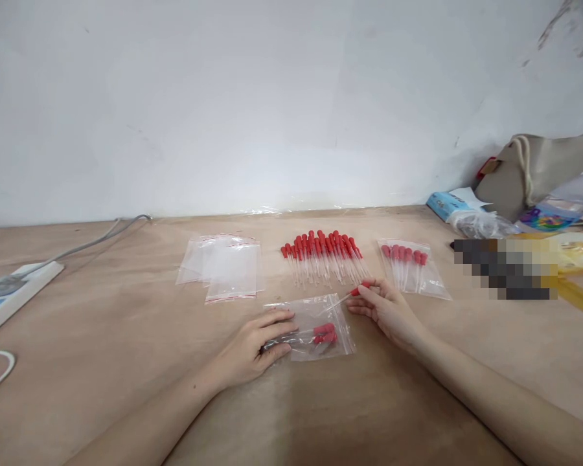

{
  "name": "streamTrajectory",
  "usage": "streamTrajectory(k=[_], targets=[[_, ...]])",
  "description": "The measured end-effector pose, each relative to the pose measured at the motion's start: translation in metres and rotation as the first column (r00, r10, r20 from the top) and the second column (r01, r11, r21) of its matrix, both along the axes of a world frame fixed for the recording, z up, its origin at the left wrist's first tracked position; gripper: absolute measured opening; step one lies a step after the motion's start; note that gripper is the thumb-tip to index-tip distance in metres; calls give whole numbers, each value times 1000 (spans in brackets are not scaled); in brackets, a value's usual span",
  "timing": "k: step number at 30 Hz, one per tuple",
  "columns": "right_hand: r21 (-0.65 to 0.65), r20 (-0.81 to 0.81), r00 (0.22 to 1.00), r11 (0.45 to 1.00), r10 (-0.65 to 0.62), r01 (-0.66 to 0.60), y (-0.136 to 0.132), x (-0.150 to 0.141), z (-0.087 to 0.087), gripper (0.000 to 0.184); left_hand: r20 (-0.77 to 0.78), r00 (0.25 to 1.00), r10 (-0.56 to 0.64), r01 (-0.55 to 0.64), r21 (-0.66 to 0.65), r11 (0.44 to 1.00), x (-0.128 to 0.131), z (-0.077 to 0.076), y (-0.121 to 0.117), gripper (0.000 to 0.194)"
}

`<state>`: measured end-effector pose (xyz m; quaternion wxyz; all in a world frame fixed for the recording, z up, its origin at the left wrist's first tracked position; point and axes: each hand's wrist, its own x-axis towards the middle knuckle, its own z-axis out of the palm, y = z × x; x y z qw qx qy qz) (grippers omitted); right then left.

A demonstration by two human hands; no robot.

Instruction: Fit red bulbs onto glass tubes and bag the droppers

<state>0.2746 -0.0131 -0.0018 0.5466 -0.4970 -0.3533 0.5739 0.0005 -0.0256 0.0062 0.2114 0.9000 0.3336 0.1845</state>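
In front of me lies a clear zip bag (304,353) with a few red-bulbed droppers (324,330) inside, its mouth facing right. My left hand (260,340) grips the bag's left end, fingers on top and thumb at the near side. Between the thumb and fingers of my right hand (383,307) is a dropper (354,292), held by its red bulb. Its thin clear tip points left, over the bag's mouth. Just beyond the bag, a pile of loose droppers (323,249) lies with bulbs toward the wall.
Flat zip bags (233,265) lie overlapped at the back left. A filled bag of droppers (405,268) rests right of the pile. On the far left are a power strip (24,291) and cable. A blue packet (449,206), plastic bottle (563,200) and grey bag (505,171) crowd the right.
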Motion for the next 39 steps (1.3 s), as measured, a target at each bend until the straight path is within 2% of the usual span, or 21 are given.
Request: streamTrajectory(k=[2,4,6,8,12,17,20,22,25,27,29,33,39], targets=[[16,166,973,986,162,-167,-1,3,1,31,-1,1000,27,-27,-16,999,0,1,-1,42],[23,359,889,950,284,-312,-2,6,0,29,3,999,49,-49,-28,998,1,2,-2,47],[60,497,812,922,305,-383,-1,6,-1,26,7,998,56,-56,-30,998,1,2,-2,47],[121,567,778,907,270,-403,-2,2,-4,23,15,999,52,-52,-23,998,1,2,-2,46],[127,613,736,884,286,-449,-6,-9,-4,18,19,999,49,-48,-18,999,2,3,-2,45],[82,484,769,853,418,-516,-13,-12,4,22,33,999,30,-30,-11,999,2,3,-2,44],[51,464,749,830,474,-556,-10,-6,7,21,27,1000,9,-9,1,1000,2,2,-1,40],[66,541,738,854,403,-515,0,1,8,21,16,1000,1,-1,6,1000,2,1,0,37],[196,721,688,931,76,-308,27,13,10,19,11,1000,3,-3,5,1000,2,0,0,36],[318,788,586,939,-186,-129,51,22,13,17,11,1000,4,-4,4,1000,1,-1,1,36],[333,828,475,943,-297,10,76,29,16,16,16,1000,-3,3,6,1000,1,-2,1,35],[260,898,350,963,-268,71,113,33,18,20,43,999,-17,17,5,1000,1,-1,0,32],[146,946,279,985,-166,91,128,24,15,23,112,993,27,-22,-46,999,2,2,-2,17]])
